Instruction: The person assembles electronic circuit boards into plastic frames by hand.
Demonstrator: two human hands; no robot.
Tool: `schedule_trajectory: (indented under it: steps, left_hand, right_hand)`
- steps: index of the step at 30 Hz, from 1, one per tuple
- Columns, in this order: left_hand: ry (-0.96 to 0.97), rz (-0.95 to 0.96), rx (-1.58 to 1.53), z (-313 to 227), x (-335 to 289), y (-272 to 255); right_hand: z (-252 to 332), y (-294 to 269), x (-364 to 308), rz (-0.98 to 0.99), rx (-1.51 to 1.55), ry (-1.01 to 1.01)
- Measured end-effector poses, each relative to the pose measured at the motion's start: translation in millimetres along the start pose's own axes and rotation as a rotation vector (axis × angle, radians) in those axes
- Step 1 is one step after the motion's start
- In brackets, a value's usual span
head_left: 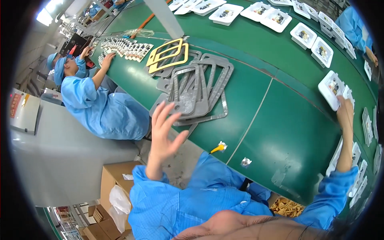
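My left hand [163,134] is raised in front of the table edge with its fingers spread, and nothing is in it. Behind it lies a loose heap of grey rectangular frames [222,70], with yellow frames [185,60] on top at the far side. My right arm reaches out to the right, and my right hand [345,112] grips the near edge of a white plastic tray [325,87]. Small dark, white and yellowish parts sit inside that tray. A second white tray touches it on the right, partly hidden by my fingers.
The green table [288,132] carries a small yellow-handled tool [218,148] and a small silvery-white piece [246,162] near its front edge. More white trays [225,15] line the far green surface. Co-workers in blue [98,106] sit at left beside rows of small parts [128,49]. A metal post [166,20] stands beyond the frames.
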State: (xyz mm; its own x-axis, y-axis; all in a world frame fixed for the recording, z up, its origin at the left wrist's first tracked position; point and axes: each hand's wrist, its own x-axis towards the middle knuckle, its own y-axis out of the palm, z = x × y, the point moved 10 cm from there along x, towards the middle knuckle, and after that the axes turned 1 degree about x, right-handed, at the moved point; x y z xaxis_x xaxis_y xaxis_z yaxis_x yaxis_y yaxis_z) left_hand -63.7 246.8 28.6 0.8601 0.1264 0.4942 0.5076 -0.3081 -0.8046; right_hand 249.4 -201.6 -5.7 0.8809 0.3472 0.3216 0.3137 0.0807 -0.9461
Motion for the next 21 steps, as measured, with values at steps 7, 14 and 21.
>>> schedule_trajectory:
  steps: [7,14,21]
  left_hand:
    - [0.054,0.267,-0.143,53,34,41]
    - [-0.127,0.105,-0.410,42,55,27]
    - [-0.153,-0.162,-0.703,-3,51,14]
  right_hand:
    - [108,-32,-84,0.012,0.070,-0.033]
    - [139,-35,-134,0.016,0.072,-0.108]
    - [166,-104,-158,-0.129,0.148,-0.099]
